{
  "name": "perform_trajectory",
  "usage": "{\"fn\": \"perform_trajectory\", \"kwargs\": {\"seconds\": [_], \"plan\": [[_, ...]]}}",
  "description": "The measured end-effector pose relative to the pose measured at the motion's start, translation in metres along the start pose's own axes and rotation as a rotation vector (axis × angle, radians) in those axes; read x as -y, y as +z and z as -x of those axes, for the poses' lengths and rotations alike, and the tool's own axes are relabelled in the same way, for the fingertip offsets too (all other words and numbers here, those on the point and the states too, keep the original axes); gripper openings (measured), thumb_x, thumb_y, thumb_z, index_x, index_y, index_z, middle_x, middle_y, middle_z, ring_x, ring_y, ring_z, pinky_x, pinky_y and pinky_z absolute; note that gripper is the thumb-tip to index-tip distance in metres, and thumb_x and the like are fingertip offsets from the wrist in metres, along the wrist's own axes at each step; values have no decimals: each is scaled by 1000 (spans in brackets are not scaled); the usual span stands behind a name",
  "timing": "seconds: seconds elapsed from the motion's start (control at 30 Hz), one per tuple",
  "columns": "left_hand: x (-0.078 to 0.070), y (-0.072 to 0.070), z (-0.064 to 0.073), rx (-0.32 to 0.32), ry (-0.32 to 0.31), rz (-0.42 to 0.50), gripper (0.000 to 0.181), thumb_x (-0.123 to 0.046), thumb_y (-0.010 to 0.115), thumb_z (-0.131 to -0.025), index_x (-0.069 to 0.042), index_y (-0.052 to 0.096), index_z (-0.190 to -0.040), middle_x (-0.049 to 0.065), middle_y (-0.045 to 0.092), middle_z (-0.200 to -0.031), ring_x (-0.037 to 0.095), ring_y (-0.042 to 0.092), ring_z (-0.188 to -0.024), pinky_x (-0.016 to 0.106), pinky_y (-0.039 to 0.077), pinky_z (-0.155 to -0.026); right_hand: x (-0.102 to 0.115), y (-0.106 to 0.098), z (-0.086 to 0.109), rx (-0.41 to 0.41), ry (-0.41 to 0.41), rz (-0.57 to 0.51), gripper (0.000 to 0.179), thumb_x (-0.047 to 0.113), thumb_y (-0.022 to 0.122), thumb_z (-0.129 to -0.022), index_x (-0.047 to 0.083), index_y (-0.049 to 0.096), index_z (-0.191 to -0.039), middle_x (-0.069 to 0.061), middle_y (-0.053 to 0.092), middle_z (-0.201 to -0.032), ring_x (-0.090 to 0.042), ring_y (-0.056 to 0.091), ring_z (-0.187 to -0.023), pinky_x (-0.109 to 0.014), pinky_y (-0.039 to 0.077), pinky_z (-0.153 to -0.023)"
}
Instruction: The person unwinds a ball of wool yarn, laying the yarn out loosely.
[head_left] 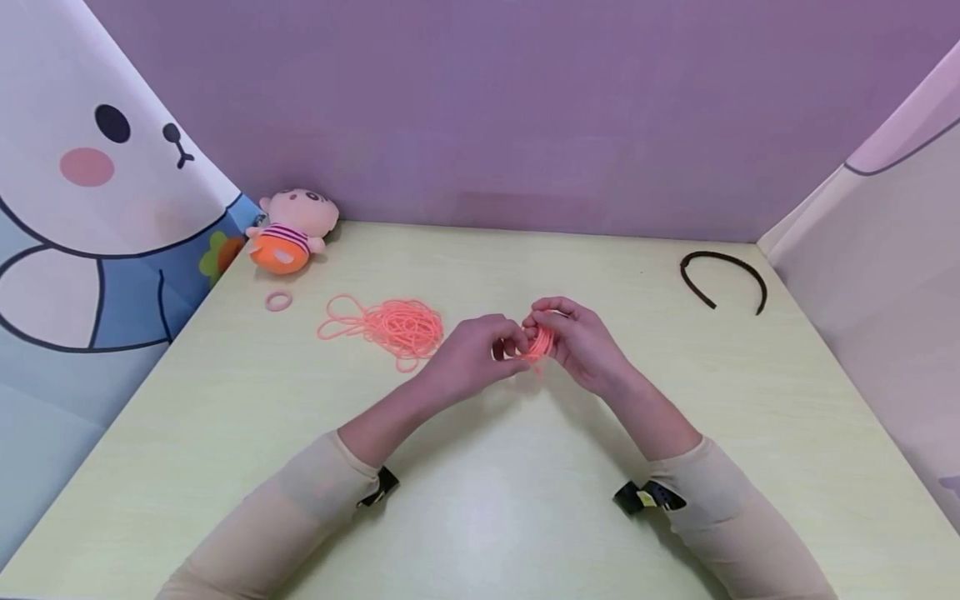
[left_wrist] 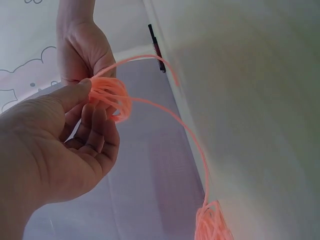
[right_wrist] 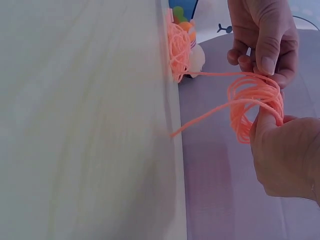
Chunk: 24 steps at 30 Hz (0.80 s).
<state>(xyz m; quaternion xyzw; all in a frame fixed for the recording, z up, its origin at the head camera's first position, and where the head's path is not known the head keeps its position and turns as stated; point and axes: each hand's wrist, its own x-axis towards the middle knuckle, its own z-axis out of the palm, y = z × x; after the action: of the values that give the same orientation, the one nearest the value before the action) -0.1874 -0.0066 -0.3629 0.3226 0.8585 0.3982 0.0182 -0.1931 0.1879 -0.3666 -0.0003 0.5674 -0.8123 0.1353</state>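
My right hand holds a small coil of coral-coloured cord, its thumb through or against the loops. At the coil's other side my left hand pinches the cord between thumb and curled fingers. One short free end hangs from the coil in both wrist views. Another strand runs from the coil to a loose heap of the same cord, which lies on the table left of the hands. Parts of the coil are hidden behind fingers in the head view.
At the table's back left sits a plush doll in a striped top, with a pink ring in front of it. A dark headband lies at the back right. A purple backdrop rises behind.
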Motion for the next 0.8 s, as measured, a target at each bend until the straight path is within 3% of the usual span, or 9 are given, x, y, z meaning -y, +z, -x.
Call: {"fn": "perform_trajectory", "kwargs": {"seconds": [0.23, 0.47, 0.8], "plan": [[-1, -1, 0, 3, -18, -12, 7, -9, 77, -90, -13, 71, -89, -3, 59, -84, 13, 56, -76, 24, 48, -65, 0, 1, 1, 8, 7, 5, 12, 2, 49, -106, -2, 50, -117, -10, 64, -93, -15, 67, -80, -23, 57, -70], [1, -1, 2, 5, 8, 63, 12, -1, 70, -90, -12, 66, -89, -2, 62, -88, 13, 57, -78, 25, 50, -66, 1, 0, 1, 3, 12, -12, 12, 1, 49, -106, -2, 50, -117, -10, 64, -93, -14, 68, -79, -21, 57, -70], [7, -9, -1, 13, -17, 133, 8, -2, 64, -92, -10, 62, -92, 1, 60, -88, 17, 56, -79, 29, 49, -66, 1, -4, -1, -42, -20, -53, 10, 1, 47, -106, -1, 50, -115, -9, 64, -92, -14, 68, -78, -24, 58, -74]]}}
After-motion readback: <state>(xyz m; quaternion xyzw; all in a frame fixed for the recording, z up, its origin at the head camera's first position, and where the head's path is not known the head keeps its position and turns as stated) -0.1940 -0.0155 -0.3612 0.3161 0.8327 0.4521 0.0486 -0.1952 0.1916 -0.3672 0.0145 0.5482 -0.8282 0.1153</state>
